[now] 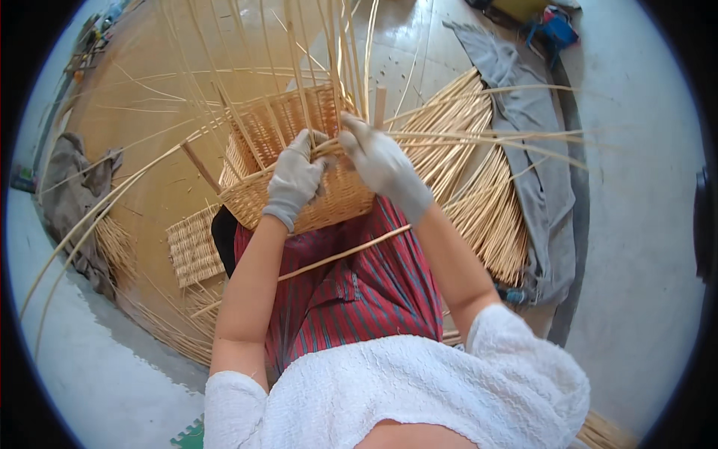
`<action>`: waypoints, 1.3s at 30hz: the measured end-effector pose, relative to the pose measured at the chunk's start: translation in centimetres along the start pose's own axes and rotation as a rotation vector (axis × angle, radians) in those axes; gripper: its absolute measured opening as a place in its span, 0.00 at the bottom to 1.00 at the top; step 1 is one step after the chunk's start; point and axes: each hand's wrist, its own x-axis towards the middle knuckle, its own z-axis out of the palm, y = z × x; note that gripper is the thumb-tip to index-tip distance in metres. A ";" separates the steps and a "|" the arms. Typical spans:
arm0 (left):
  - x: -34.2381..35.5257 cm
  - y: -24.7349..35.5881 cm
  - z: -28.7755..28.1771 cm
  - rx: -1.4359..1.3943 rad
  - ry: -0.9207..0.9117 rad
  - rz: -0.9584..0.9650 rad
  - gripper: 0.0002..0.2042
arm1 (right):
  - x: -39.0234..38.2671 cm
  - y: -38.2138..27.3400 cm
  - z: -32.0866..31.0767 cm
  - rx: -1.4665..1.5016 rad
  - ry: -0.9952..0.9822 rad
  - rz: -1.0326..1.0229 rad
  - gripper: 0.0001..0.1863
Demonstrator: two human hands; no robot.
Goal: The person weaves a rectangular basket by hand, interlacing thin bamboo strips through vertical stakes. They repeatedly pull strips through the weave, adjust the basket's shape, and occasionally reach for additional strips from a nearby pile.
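Note:
A rectangular woven wicker basket (247, 200) rests tilted on my lap, with tall upright stakes (263, 120) rising from its rim. My left hand (294, 181), in a pale grey work glove, is closed on long wicker rods at the near rim. Close by on the right, my gloved right hand (380, 163) grips the rods at the same rim, its fingers around a stake. Long rod ends (486, 137) stretch out past my right hand, and others (123, 191) reach far to the left. My fingers partly hide the weave between them.
Piles of cut rods (497, 217) lie on a grey cloth (523, 157) to the right. At the left are a flat woven panel (193, 245), a dark cloth (75, 202) and a smaller rod bundle (116, 247). One loose rod (344, 253) crosses my striped red apron (359, 303).

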 end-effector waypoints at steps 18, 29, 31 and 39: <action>0.0 -1.6 4.8 1.107 0.423 0.566 0.36 | 0.3 2.1 -2.6 -0.670 0.322 -0.072 0.18; -1.4 4.0 -2.4 0.778 0.325 0.462 0.31 | -5.6 -0.6 -5.9 -0.028 0.225 -0.503 0.16; -5.4 6.4 -3.9 0.645 0.357 0.483 0.30 | -5.4 4.1 -3.7 0.235 0.322 -0.079 0.14; -22.3 6.8 -1.2 0.653 0.566 0.688 0.36 | 1.8 12.7 1.4 0.365 -0.036 0.299 0.32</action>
